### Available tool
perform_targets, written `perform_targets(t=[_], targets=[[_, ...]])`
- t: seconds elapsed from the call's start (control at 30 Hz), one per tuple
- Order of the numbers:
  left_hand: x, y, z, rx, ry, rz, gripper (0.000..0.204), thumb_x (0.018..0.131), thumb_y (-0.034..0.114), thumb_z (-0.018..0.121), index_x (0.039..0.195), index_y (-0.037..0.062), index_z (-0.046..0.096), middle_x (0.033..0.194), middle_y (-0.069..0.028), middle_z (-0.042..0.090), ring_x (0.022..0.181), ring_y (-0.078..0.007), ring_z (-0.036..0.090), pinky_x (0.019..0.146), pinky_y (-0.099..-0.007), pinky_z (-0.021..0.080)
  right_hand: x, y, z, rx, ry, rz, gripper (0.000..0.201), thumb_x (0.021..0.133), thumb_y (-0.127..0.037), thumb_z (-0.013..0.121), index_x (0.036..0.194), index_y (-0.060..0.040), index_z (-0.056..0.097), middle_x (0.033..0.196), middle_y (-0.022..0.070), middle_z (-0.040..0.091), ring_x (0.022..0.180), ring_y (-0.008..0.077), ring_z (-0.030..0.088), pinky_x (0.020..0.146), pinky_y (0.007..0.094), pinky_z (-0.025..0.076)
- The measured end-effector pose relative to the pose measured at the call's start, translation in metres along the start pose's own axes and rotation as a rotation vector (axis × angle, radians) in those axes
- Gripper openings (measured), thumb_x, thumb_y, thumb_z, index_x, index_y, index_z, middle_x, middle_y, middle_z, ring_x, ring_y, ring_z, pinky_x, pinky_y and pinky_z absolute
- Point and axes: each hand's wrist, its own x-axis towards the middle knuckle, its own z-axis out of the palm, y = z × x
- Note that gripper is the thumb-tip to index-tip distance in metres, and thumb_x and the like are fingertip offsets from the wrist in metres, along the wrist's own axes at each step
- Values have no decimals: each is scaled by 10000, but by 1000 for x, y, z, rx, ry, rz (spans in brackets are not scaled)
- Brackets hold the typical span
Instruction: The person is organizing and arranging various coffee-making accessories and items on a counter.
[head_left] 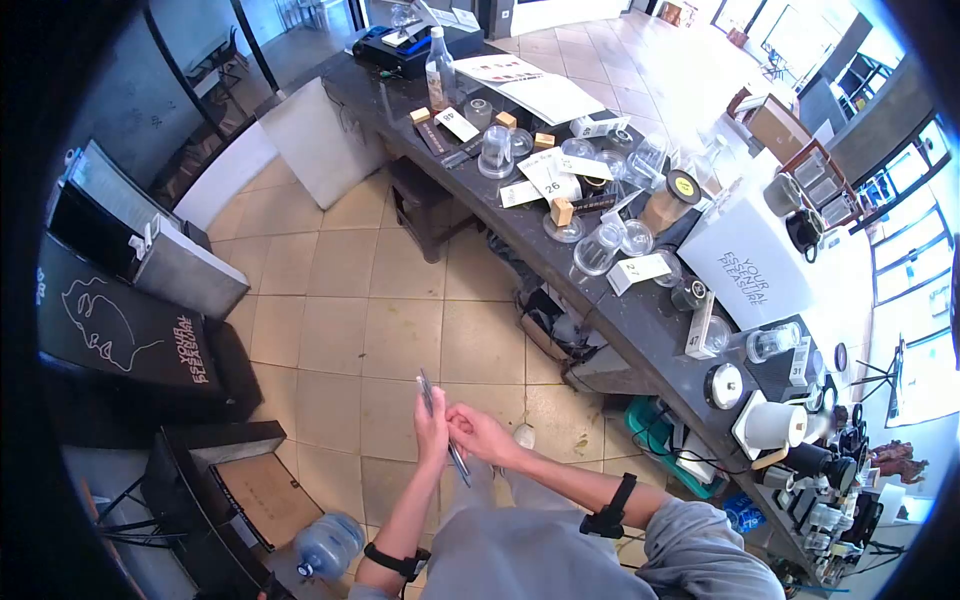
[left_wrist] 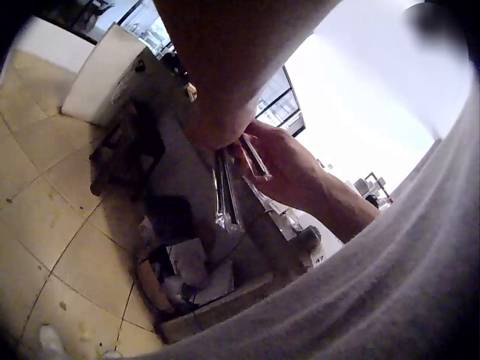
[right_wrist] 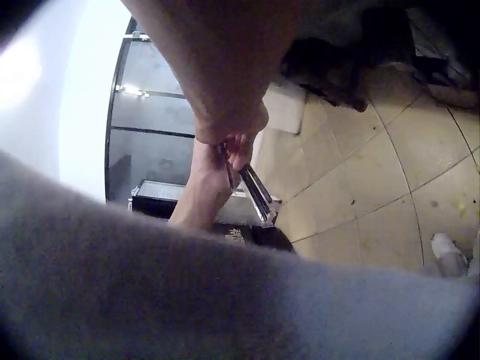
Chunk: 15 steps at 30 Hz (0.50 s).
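Observation:
Several thin dark sticks in clear plastic wrap (head_left: 458,462) are held upright at a slant in front of my body. My left hand (head_left: 432,430) grips them, their upper ends rising past its fingertips and their lower ends sticking out below. My right hand (head_left: 480,434) meets the left palm with curled fingers, pinching at the sticks. In the left wrist view a shorter-looking stick (left_wrist: 256,159) stands apart from the wrapped bundle (left_wrist: 226,196), close to the right hand's fingers (left_wrist: 281,161). The right wrist view shows the wrapped ends (right_wrist: 259,199) below both hands.
On my right runs a long dark table (head_left: 625,325) with glass jars, number cards, a white box (head_left: 745,255) and a white kettle (head_left: 775,425). A teal crate (head_left: 640,425) sits beneath it. To the left are a water bottle (head_left: 330,545), a cardboard box (head_left: 268,500) and a black printed stand (head_left: 120,330).

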Motion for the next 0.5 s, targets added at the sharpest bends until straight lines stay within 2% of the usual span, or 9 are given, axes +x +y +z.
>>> perform_targets(t=[0.03,0.07,0.13,0.2,0.3,0.37,0.43,0.47,0.5], targets=[[1,3,-2,61,-26,110,344,1033,436,473,960,101,496,753,30,463,587,-62,433,469,-249,370,-1,-2,6,-32,39,-30,160,997,-154,559,1065,-9,561,767,33,625,617,102,577,574,266,491],[-1,12,-5,109,-32,77,333,1035,399,487,958,77,518,793,10,501,635,-78,458,525,-269,415,0,-4,8,-34,40,-35,160,997,-154,559,1065,-9,561,767,33,625,617,102,577,574,266,491],[4,9,-8,70,-39,85,337,1039,394,480,944,72,515,785,9,501,645,-80,463,547,-269,423,5,-4,9,-324,84,-167,143,977,-143,582,1018,-7,577,731,37,601,648,124,583,601,300,495],[4,10,-11,65,-59,102,359,1043,397,475,852,93,468,743,29,450,672,-71,427,595,-261,395,9,-7,9,-408,73,-197,139,961,-139,604,1000,-8,580,741,42,599,661,135,583,616,314,497],[4,34,-14,5,-137,88,358,1061,368,427,867,70,470,746,4,467,678,-87,450,645,-277,420,11,-13,6,-511,71,-244,148,924,-145,649,944,-23,568,765,64,603,664,174,579,644,334,497],[16,31,-17,-18,-137,160,346,1066,361,416,875,75,455,745,-1,456,638,-82,429,592,-260,397,16,-17,5,-532,77,-263,168,904,-154,672,907,-37,552,780,82,608,655,202,575,656,340,496],[23,32,-18,-181,-176,136,360,1060,398,420,893,80,440,737,0,453,626,-102,444,578,-263,390,22,-23,7,-437,158,-225,242,883,-203,718,887,-38,542,805,77,642,694,200,592,690,343,501],[27,37,-20,-236,-205,87,331,1059,386,428,938,78,448,730,4,439,570,-90,434,520,-241,381,23,-29,9,-443,158,-222,242,883,-203,718,887,-38,542,805,77,642,694,200,592,690,343,501],[30,42,-23,-241,-206,88,331,1059,386,428,938,78,448,730,4,439,570,-90,434,520,-241,381,24,-34,10,-460,145,-187,249,895,-249,718,915,-45,577,819,67,648,680,165,595,640,327,495]])
